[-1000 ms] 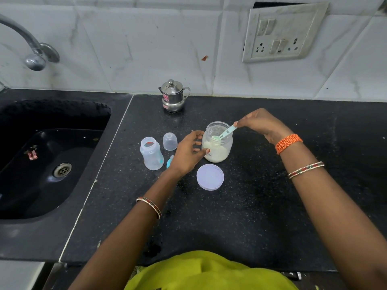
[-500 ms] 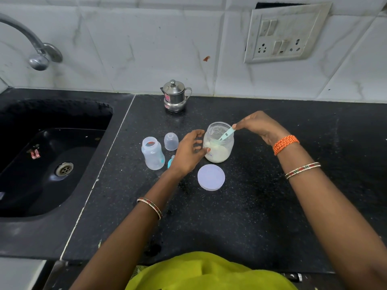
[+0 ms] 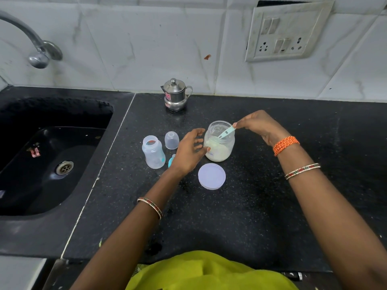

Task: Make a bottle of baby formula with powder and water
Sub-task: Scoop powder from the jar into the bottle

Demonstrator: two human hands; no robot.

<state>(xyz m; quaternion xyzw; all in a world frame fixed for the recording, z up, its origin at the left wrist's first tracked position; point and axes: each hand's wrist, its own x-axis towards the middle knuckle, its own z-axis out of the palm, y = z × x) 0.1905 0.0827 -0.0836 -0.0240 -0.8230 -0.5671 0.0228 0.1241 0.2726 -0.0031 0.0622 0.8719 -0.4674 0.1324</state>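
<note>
A clear jar (image 3: 219, 152) of pale formula powder stands open on the black counter. My right hand (image 3: 258, 127) pinches the handle of a light teal scoop (image 3: 226, 132), whose bowl is down inside the jar. My left hand (image 3: 189, 152) is beside the jar's left wall, fingers spread and loosely bent, with a fingertip touching the glass. An open, clear baby bottle (image 3: 152, 152) stands upright to the left. Its clear cap (image 3: 171, 140) sits just behind it, and a teal teat ring (image 3: 171, 161) shows partly behind my left hand.
The jar's round white lid (image 3: 212, 176) lies flat in front of the jar. A small steel pot (image 3: 176, 95) with a lid stands at the back by the wall. A black sink (image 3: 48, 155) with a tap (image 3: 39, 53) is at the left.
The scoop's bowl has gone from the jar's mouth down into the powder. My left hand stays beside the jar, fingers slightly more spread.
</note>
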